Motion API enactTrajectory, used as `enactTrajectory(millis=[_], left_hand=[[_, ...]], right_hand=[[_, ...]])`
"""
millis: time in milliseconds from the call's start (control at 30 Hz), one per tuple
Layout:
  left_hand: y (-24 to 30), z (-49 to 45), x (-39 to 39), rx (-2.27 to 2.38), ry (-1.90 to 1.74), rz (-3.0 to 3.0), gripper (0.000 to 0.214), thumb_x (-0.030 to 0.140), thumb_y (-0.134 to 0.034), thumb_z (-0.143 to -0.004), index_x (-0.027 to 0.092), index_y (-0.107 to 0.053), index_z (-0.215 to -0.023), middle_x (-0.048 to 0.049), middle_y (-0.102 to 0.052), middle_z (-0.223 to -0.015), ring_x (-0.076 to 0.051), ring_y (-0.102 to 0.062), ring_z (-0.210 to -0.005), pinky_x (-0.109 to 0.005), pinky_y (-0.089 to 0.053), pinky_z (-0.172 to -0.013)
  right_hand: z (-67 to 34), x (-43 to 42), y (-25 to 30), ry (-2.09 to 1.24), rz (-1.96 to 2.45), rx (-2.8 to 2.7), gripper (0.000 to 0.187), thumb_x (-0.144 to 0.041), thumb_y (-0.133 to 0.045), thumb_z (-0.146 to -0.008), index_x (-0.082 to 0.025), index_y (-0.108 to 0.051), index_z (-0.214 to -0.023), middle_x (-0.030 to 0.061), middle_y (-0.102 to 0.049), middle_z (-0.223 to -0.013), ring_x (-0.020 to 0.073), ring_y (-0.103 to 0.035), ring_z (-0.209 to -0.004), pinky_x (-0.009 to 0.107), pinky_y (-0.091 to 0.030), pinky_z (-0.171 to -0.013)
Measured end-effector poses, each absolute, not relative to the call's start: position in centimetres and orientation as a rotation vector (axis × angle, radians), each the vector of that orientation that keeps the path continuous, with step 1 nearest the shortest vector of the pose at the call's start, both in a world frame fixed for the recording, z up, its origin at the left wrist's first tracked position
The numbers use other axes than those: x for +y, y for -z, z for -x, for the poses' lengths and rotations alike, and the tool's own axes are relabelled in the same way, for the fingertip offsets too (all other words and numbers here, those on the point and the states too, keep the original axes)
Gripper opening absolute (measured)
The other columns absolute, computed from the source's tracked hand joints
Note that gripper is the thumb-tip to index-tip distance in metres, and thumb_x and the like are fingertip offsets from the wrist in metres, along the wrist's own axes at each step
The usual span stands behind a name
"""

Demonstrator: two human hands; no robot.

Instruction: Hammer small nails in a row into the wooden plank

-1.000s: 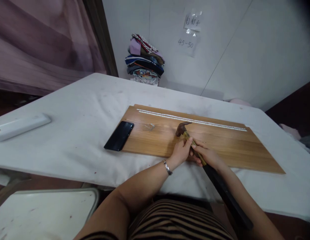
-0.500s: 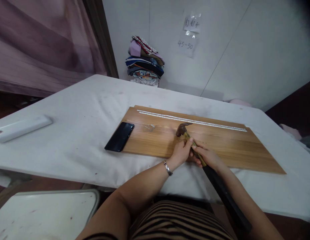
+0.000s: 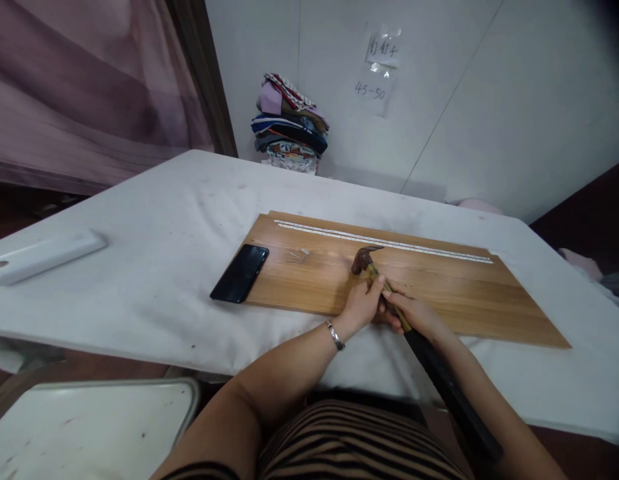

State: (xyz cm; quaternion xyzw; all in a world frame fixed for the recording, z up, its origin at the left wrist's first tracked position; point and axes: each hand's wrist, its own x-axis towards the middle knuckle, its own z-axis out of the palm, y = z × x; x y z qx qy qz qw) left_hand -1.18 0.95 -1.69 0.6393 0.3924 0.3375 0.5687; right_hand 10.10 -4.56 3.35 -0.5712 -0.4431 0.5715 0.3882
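Note:
Both of my hands are wrapped round the upper handle of a claw hammer (image 3: 449,383), just below its rusty head. My left hand (image 3: 362,303) closes round it from the left, thumb on top. Beside it, my right hand (image 3: 412,310) grips from the right, thumb along the handle. The hammer's dark lower grip slants down along my right forearm. Head and hands are above the front part of a wooden board (image 3: 494,300). Several nails (image 3: 300,255) lie loose on the board, left of the hammer head.
A black phone (image 3: 240,273) rests over the board's left edge. Two white measuring strips (image 3: 384,240) run along its far side. The table (image 3: 164,207) has a white covering, with a white object (image 3: 49,255) at far left. Folded cloths (image 3: 290,123) are stacked by the wall.

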Motion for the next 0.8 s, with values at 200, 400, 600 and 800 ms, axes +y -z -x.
enactTrajectory(millis=[200,400,600,800], left_hand=[[1.99,1.11,1.01,0.929,-0.782,-1.516,0.062,0.068,-0.025,-0.087,0.019,-0.051,-0.060,-0.0017,-0.056,-0.050,-0.014,-0.057,-0.055,-0.025,-0.042,-0.059],[1.85,1.11,1.00,0.913,-0.793,-1.500,0.060,0.067,-0.027,-0.087,0.019,-0.052,-0.063,-0.0011,-0.056,-0.050,-0.014,-0.058,-0.055,-0.024,-0.042,-0.058],[1.91,1.14,1.05,0.909,-0.782,-1.514,0.063,0.068,-0.024,-0.087,0.019,-0.050,-0.059,-0.0018,-0.056,-0.050,-0.014,-0.058,-0.055,-0.024,-0.042,-0.057],[1.69,1.16,0.93,0.897,-0.786,-1.505,0.061,0.067,-0.026,-0.087,0.018,-0.052,-0.061,-0.0007,-0.055,-0.050,-0.013,-0.058,-0.056,-0.024,-0.043,-0.059]], right_hand=[[-10.08,-4.58,-3.58,-1.446,1.458,-1.145,0.031,-0.047,-0.058,-0.077,-0.020,-0.050,-0.092,-0.0041,-0.056,-0.068,0.0046,-0.042,-0.034,0.017,-0.035,-0.028],[-10.26,-4.55,-3.28,-1.440,1.476,-1.154,0.029,-0.046,-0.056,-0.079,-0.020,-0.051,-0.092,-0.0041,-0.056,-0.068,0.0051,-0.043,-0.034,0.019,-0.035,-0.028],[-10.35,-4.52,-3.25,-1.444,1.471,-1.163,0.030,-0.045,-0.056,-0.079,-0.020,-0.051,-0.094,-0.0039,-0.056,-0.069,0.0047,-0.042,-0.034,0.018,-0.034,-0.028],[-10.10,-4.57,-3.68,-1.457,1.475,-1.124,0.036,-0.046,-0.058,-0.077,-0.021,-0.050,-0.102,-0.0047,-0.055,-0.068,0.0053,-0.042,-0.034,0.019,-0.035,-0.029]])
